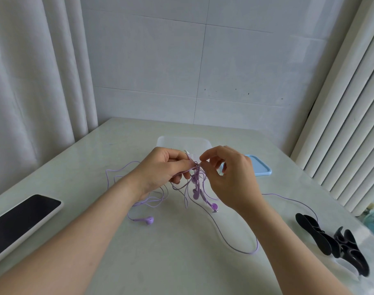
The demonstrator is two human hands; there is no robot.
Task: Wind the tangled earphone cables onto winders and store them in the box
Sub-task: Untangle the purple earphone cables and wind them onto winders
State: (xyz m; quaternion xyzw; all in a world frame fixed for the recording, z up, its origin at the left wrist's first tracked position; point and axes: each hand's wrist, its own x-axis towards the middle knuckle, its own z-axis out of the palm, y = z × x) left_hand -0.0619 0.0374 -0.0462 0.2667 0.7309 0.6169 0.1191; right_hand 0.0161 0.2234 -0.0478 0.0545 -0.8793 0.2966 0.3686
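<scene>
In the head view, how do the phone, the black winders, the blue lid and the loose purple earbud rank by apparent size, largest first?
1. phone, nearest the camera
2. black winders, as a pile
3. blue lid, farther and partly behind the right hand, so its real rank is unsure
4. loose purple earbud

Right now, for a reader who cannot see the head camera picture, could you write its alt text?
Two hands hold tangled purple earphone cables over a pale table: the left hand grips the bundle, the right hand pinches at the knot. Behind lie a clear box and a blue lid; black winders lie at right, a phone at left.
</scene>
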